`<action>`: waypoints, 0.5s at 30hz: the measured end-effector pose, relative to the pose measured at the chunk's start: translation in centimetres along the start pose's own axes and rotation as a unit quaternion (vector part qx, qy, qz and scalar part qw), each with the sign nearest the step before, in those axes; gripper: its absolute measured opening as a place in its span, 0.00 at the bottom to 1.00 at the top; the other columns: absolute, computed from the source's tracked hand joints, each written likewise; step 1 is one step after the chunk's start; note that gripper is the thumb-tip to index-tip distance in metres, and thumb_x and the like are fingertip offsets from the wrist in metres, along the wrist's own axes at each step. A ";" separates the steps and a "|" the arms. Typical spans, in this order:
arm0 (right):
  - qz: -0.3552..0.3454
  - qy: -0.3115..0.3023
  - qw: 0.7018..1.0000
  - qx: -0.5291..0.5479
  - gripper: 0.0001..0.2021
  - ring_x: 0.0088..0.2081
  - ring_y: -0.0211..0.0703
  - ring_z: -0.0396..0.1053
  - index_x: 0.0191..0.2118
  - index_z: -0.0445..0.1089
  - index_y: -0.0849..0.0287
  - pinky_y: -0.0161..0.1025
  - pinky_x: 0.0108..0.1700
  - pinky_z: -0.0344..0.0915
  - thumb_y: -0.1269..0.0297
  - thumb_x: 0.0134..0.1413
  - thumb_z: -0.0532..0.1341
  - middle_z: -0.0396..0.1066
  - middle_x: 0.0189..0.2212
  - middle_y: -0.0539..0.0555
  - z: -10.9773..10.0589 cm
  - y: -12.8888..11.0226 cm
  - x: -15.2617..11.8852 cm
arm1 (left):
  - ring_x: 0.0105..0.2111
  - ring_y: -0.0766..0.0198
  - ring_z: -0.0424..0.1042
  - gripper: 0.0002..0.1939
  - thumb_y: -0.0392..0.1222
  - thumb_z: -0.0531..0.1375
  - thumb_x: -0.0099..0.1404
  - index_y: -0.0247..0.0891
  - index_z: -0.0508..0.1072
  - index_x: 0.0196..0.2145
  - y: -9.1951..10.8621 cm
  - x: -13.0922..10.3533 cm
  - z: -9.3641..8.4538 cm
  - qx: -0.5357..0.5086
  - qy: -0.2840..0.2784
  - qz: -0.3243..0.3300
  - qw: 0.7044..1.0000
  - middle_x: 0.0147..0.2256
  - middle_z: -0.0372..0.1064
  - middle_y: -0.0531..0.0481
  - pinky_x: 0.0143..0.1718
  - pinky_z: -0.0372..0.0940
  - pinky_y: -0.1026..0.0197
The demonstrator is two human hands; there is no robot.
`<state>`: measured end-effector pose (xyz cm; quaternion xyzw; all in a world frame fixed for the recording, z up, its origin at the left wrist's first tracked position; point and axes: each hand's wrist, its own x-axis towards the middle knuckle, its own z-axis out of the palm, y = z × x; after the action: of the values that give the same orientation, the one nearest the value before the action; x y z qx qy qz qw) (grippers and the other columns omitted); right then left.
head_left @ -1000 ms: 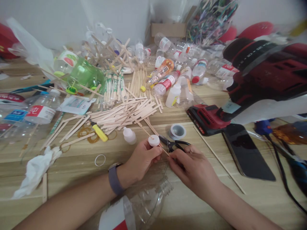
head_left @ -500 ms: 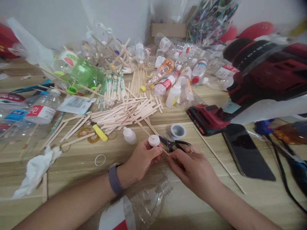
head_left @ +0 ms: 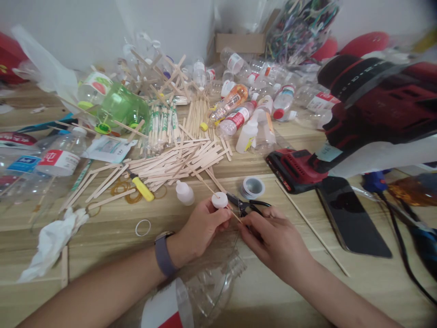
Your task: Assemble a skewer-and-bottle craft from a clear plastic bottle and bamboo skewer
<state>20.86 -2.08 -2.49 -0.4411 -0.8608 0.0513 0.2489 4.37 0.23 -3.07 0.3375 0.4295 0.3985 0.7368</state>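
Between the fingers of my left hand [head_left: 201,228] is a white bottle cap [head_left: 219,200]. A thin wooden stick [head_left: 209,187] passes through the cap, its far part pointing up and left toward the pile of craft sticks. My right hand [head_left: 271,237] pinches the near end of that stick, to the right of the cap. Black-handled scissors [head_left: 254,207] lie just beyond my right fingers. A roll of grey tape [head_left: 252,187] sits behind them. Left of the cap stands a small white dropper bottle [head_left: 185,193]. A clear cut plastic bottle [head_left: 211,291] lies below my hands.
Craft sticks [head_left: 177,161] are heaped mid-table, with a yellow-handled screwdriver [head_left: 141,187] beside them. Several plastic bottles [head_left: 239,116] crowd the back. On the right are a red and black cordless drill [head_left: 368,105], a phone [head_left: 353,216] and a long thin stick [head_left: 312,228]. A crumpled tissue [head_left: 51,243] lies left.
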 end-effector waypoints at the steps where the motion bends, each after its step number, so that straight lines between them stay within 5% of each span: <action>1: 0.001 0.000 1.000 0.002 0.12 0.20 0.40 0.63 0.27 0.66 0.56 0.38 0.31 0.56 0.70 0.61 0.52 0.66 0.14 0.46 0.0 0.0 0.0 | 0.21 0.70 0.55 0.07 0.38 0.61 0.49 0.38 0.64 0.22 0.0 0.0 0.0 0.000 0.000 0.001 1.000 0.19 0.58 0.58 0.25 0.49 0.64; 15: 0.007 0.008 1.000 0.029 0.12 0.20 0.39 0.62 0.27 0.66 0.56 0.37 0.31 0.54 0.68 0.62 0.54 0.64 0.14 0.45 0.0 -0.2 0.2 | 0.21 0.71 0.55 0.07 0.39 0.60 0.48 0.38 0.63 0.22 -0.1 0.1 -0.1 0.002 0.002 -0.002 1.000 0.19 0.58 0.58 0.25 0.49 0.63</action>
<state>20.67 -2.02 -2.34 -0.4398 -0.8541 0.0740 0.2677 4.35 0.31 -3.21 0.3373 0.4321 0.3972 0.7360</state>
